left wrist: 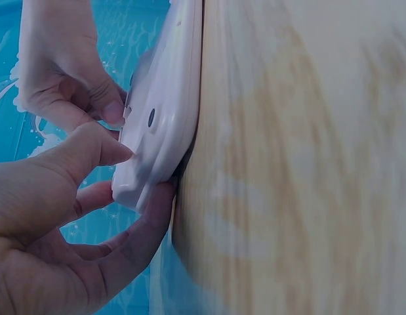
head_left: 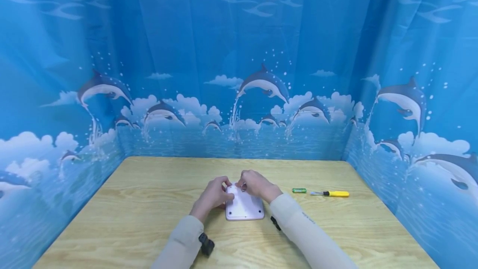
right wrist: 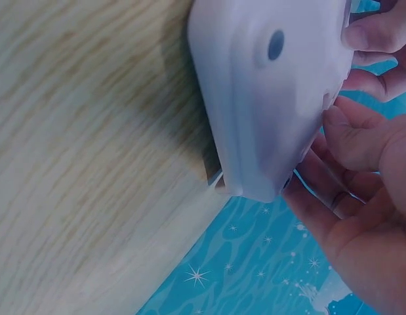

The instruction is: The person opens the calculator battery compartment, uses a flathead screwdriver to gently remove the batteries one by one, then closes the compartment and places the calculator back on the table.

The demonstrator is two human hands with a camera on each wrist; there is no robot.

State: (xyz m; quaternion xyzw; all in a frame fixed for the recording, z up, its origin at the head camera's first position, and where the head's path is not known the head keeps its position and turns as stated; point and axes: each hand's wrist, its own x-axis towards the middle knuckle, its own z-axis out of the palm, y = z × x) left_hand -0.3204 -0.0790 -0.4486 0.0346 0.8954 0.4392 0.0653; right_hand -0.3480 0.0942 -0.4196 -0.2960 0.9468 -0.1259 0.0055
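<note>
A pale pink calculator point(head_left: 245, 207), seemingly face down, lies on the table with round dark feet showing on its back. My left hand point(head_left: 215, 192) grips its far left corner, thumb on the upper surface and fingers around the edge and underneath. At the far edge, the thumb and curled fingers of my right hand point(head_left: 255, 184) hold the calculator close to the left hand's fingertips. In the right wrist view, a dark foot point(right wrist: 275, 45) shows on the casing, and the right thumb tip touches a notch at the rim. Whether those fingers pinch a small part cannot be made out.
A green battery point(head_left: 299, 190) lies on the wooden table point(head_left: 157, 202) to the right of the hands. Beside it is a screwdriver point(head_left: 337, 194) with a yellow handle. Blue dolphin-print curtains point(head_left: 239, 53) stand around the back and sides of the table.
</note>
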